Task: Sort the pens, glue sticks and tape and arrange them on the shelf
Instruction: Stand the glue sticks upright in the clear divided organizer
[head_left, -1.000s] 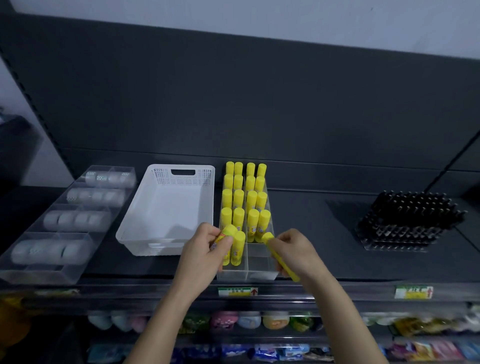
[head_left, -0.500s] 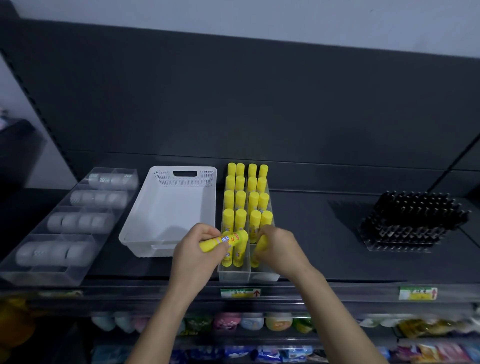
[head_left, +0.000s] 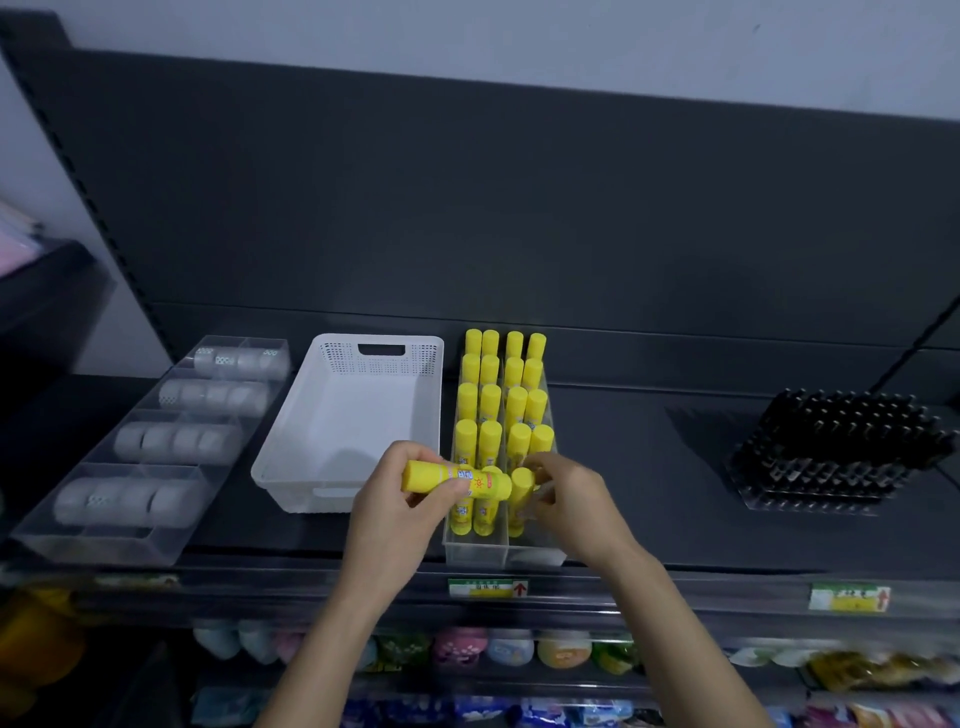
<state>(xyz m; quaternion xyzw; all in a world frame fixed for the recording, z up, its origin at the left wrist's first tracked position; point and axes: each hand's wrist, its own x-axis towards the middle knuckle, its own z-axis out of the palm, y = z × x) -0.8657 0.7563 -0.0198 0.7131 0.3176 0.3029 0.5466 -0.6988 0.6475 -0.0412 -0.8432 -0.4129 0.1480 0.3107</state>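
A clear two-lane organiser (head_left: 478, 553) stands mid-shelf with several upright yellow glue sticks (head_left: 491, 400) in rows. My left hand (head_left: 400, 512) grips one yellow glue stick (head_left: 452, 479) lying sideways just above the organiser's front left lane. In the front right lane, the fingers of my right hand (head_left: 569, 501) are closed around an upright glue stick (head_left: 519, 493). Far left, a clear divided tray (head_left: 104, 545) holds rows of tape rolls (head_left: 174, 440). Black pens (head_left: 841, 449) fill a rack at the right.
A white plastic basket (head_left: 291, 467) sits between the tape tray and the organiser, nothing visible inside. Bare dark shelf lies between organiser and pen rack. Price labels (head_left: 488, 588) line the shelf's front edge; a lower shelf holds colourful packaged goods.
My left hand turned its glue stick from upright to sideways and lifted it slightly. My right hand moved left and stood its tilted glue stick into the front right lane.
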